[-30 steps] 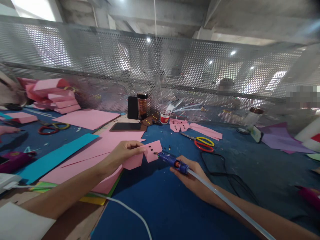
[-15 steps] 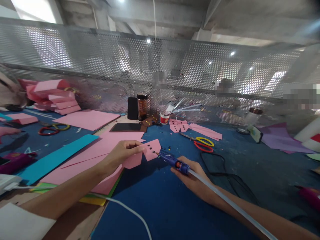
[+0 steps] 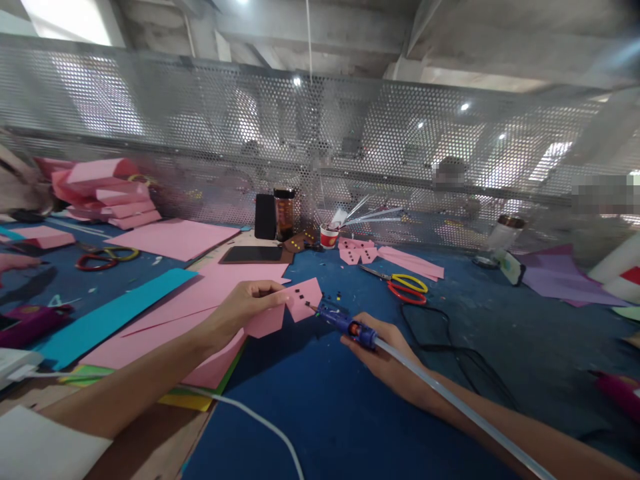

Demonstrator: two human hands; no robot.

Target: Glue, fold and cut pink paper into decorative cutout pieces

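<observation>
My left hand (image 3: 250, 303) pinches a pink paper piece (image 3: 270, 322), cut with a notch and carrying a few small black squares. In my right hand (image 3: 385, 347) is a blue hot glue gun (image 3: 337, 320), with a long clear glue stick (image 3: 450, 399) running out of its back. The gun's nozzle meets the paper beside the lowest black square; whether it touches cannot be made out. Small black and yellow bits (image 3: 339, 297) lie on the blue table just beyond the nozzle. Another pink piece with black squares (image 3: 357, 252) rests farther back.
Yellow-and-red scissors (image 3: 407, 287) and a black cord (image 3: 450, 350) lie to the right. Behind stand a paper cup (image 3: 329, 237) with glue sticks, a jar (image 3: 285, 217) and a phone (image 3: 253, 255). Pink sheets (image 3: 175, 320) and a blue strip (image 3: 120, 313) spread leftward. A white cable (image 3: 260, 420) crosses in front.
Almost nothing differs. The glue gun and my right hand have shifted very slightly left; my left hand keeps the pink paper in place.
</observation>
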